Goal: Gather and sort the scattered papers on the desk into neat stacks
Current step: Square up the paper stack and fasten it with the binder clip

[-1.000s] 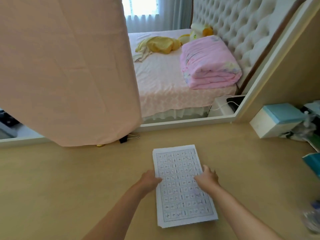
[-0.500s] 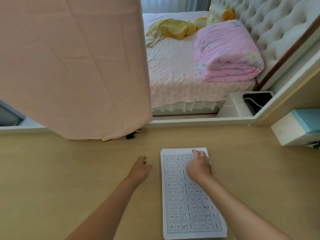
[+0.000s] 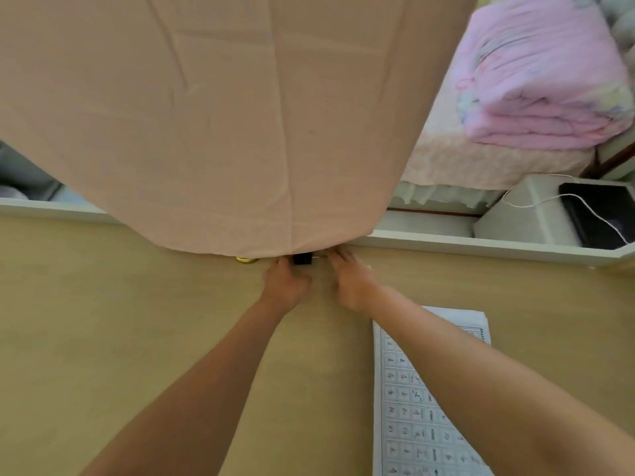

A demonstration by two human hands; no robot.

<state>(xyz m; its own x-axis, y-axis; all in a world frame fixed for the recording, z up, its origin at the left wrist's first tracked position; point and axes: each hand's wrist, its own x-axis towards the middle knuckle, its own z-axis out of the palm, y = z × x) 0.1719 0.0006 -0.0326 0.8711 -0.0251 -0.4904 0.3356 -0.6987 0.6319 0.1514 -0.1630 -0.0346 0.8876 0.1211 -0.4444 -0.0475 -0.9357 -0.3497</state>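
Note:
A stack of white papers [image 3: 409,417] printed with a grid of characters lies on the tan desk [image 3: 137,338] at the lower right, partly under my right forearm. Both hands are stretched to the desk's far edge. A small black binder clip [image 3: 302,259] sits there beneath the hem of a hanging pink cloth [image 3: 223,115]. My left hand [image 3: 287,286] has its fingertips right beside the clip on the left; whether they grip it is hidden. My right hand [image 3: 350,283] lies just right of the clip with straight fingers pointing at the hem.
A small gold object [image 3: 245,260] lies left of the clip under the cloth. A white ledge [image 3: 481,243] borders the desk's back. Beyond it are a bed with a folded pink quilt [image 3: 536,80] and a white stand holding a dark tablet [image 3: 598,214] with a cable.
Both hands left the paper stack and reached forward to the binder clip at the desk's back edge. The view dropped and moved closer, so the stack now sits lower right.

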